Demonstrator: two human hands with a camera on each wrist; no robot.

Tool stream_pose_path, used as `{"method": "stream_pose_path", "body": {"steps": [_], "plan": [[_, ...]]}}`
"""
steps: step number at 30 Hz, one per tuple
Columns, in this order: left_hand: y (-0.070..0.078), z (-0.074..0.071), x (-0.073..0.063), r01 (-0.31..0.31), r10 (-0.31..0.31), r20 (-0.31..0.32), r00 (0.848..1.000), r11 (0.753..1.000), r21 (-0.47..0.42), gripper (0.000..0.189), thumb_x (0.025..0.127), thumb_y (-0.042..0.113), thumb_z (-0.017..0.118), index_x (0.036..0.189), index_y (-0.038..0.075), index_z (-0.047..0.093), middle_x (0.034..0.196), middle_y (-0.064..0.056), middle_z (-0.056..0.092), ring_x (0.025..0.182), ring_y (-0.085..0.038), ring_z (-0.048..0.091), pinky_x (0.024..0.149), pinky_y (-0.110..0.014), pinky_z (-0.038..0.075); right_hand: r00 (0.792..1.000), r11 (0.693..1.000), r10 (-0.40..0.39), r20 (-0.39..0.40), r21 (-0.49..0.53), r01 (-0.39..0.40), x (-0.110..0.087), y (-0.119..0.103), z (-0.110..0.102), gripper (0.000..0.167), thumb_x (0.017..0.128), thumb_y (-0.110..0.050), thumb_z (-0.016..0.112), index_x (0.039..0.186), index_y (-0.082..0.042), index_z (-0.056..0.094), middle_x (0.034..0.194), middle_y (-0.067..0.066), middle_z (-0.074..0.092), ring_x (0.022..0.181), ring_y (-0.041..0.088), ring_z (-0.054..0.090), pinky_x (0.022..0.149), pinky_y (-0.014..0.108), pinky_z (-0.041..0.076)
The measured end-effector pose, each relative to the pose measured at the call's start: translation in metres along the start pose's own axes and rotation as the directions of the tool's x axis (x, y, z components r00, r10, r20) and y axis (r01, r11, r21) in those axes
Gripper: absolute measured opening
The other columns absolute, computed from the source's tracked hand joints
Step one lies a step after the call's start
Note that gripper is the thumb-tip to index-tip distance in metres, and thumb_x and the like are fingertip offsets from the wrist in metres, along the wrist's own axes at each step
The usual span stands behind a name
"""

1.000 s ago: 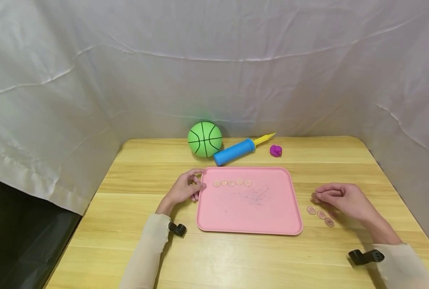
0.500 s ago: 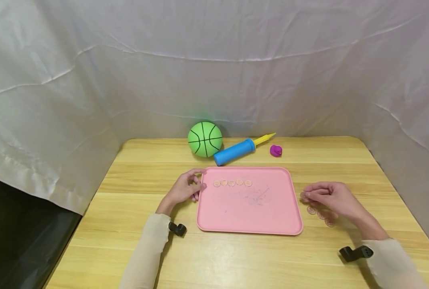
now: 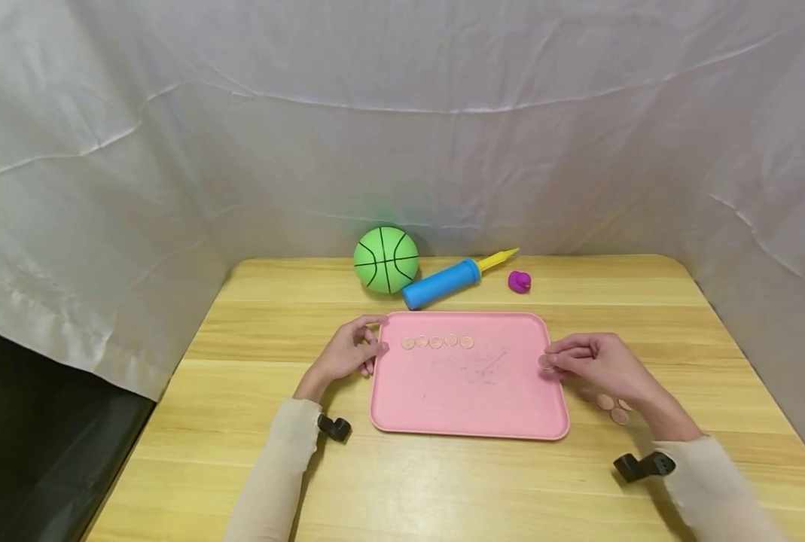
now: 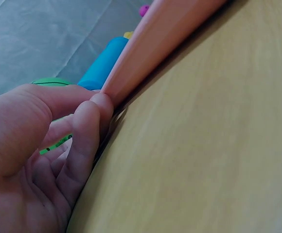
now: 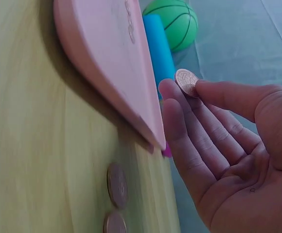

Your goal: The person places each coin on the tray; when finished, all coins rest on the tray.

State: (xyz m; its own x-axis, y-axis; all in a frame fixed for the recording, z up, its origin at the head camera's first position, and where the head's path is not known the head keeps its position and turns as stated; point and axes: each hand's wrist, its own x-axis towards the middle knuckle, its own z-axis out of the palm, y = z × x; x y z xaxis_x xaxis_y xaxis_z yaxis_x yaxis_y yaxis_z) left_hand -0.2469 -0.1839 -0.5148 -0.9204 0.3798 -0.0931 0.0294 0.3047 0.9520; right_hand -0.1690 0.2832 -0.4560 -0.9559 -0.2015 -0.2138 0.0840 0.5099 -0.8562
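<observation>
A pink tray lies on the wooden table, with a row of several copper coins in its upper left part. My left hand holds the tray's left rim; in the left wrist view its thumb and fingers meet at that edge. Between thumb and fingertips, my right hand pinches one copper coin, held over the tray's right rim. Below the right hand, a few loose coins lie on the table, partly hidden by the wrist.
Behind the tray are a green ball with black lines, a blue pump with a yellow nozzle, and a small purple rubber duck. Grey cloth hangs around the table's back and sides.
My right hand has moved left with the pinched coin, from above the loose coins to the tray's right rim. The left hand has stayed on the tray's edge.
</observation>
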Motion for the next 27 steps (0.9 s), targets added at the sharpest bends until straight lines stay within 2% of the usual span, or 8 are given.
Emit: {"method": "stream_pose_path", "body": {"steps": [6,11,16,21,27], "plan": [[0.001,0.000,0.001,-0.005,0.005,0.007,1.000,1.000,0.005,0.057,0.102,0.003,0.071,0.157,0.008,0.056,0.093,-0.009,0.064,0.055,-0.013,0.062,0.046,-0.023,0.057,1.000,1.000,0.020,0.010,0.024,-0.020,0.007,-0.007,0.009,0.043,0.104,-0.032,0.078,0.134,-0.002,0.073,0.120,0.010,0.083,0.102,0.006,0.080,0.086,0.018,0.066],[0.002,-0.001,0.002,0.000,0.000,-0.003,1.000,1.000,0.010,0.055,0.102,0.001,0.071,0.155,0.009,0.057,0.093,-0.009,0.064,0.056,-0.013,0.063,0.046,-0.022,0.057,1.000,1.000,0.010,-0.005,0.003,-0.010,0.014,-0.014,0.016,0.044,0.102,-0.035,0.080,0.132,-0.003,0.074,0.118,0.010,0.083,0.102,0.011,0.079,0.086,0.019,0.066],[0.003,-0.001,0.001,0.003,-0.003,-0.002,1.000,1.000,0.007,0.056,0.102,0.001,0.071,0.155,0.009,0.057,0.093,-0.009,0.065,0.056,-0.013,0.063,0.047,-0.023,0.057,1.000,1.000,-0.027,0.006,-0.002,0.027,0.021,-0.020,0.024,0.039,0.103,-0.031,0.079,0.128,-0.001,0.075,0.115,0.013,0.083,0.097,0.013,0.079,0.076,0.026,0.067],[0.002,-0.001,0.001,-0.001,0.001,-0.001,1.000,1.000,0.009,0.056,0.102,0.002,0.071,0.156,0.009,0.057,0.093,-0.009,0.065,0.056,-0.013,0.063,0.047,-0.023,0.057,0.997,0.997,-0.075,0.030,0.017,0.074,0.026,-0.025,0.031,0.032,0.103,-0.024,0.078,0.125,0.000,0.076,0.116,0.018,0.082,0.095,0.019,0.079,0.076,0.030,0.069],[0.001,0.000,0.000,-0.006,0.006,-0.002,1.000,1.000,0.008,0.055,0.102,0.002,0.071,0.155,0.009,0.057,0.093,-0.010,0.065,0.056,-0.013,0.063,0.047,-0.023,0.057,0.992,0.992,-0.121,0.026,-0.021,0.121,0.034,-0.029,0.041,0.025,0.101,-0.022,0.080,0.119,-0.005,0.079,0.116,0.016,0.076,0.089,0.023,0.070,0.069,0.032,0.066]]}}
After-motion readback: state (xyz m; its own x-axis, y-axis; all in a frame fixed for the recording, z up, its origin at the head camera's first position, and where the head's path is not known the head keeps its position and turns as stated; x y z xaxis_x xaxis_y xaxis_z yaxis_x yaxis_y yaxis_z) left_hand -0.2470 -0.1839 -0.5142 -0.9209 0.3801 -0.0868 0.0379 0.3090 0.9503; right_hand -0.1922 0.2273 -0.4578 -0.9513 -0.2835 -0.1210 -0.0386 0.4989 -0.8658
